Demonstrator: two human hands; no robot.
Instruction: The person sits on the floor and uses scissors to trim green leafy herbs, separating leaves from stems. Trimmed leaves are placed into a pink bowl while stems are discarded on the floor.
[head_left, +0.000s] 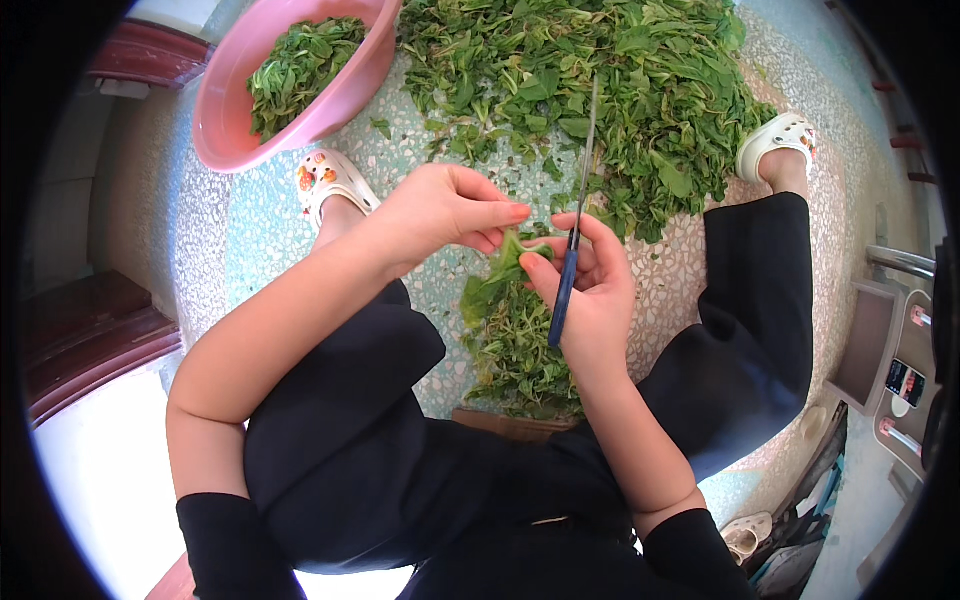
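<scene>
A green leaf (495, 281) is between my hands, over the floor. My right hand (600, 285) pinches it between thumb and fingers and also holds a blue-handled cutting tool (565, 289). The tool is seen edge-on, its thin metal blade pointing away from me; whether it is a knife or scissors, I cannot tell. My left hand (457, 210) has its fingertips drawn together at the leaf's upper edge; whether they grip it is unclear. Below the hands lies a small heap of greens (521, 360). A large pile of leafy greens (637, 90) spreads over the floor beyond.
A pink plastic basin (367, 90) with greens (300, 67) inside stands at the upper left. My feet, in white clogs (337, 176), are apart on the speckled floor (262, 240). At the right, a phone (905, 382) lies beside a grey tray (866, 352); a beige shoe (746, 536) is lower down.
</scene>
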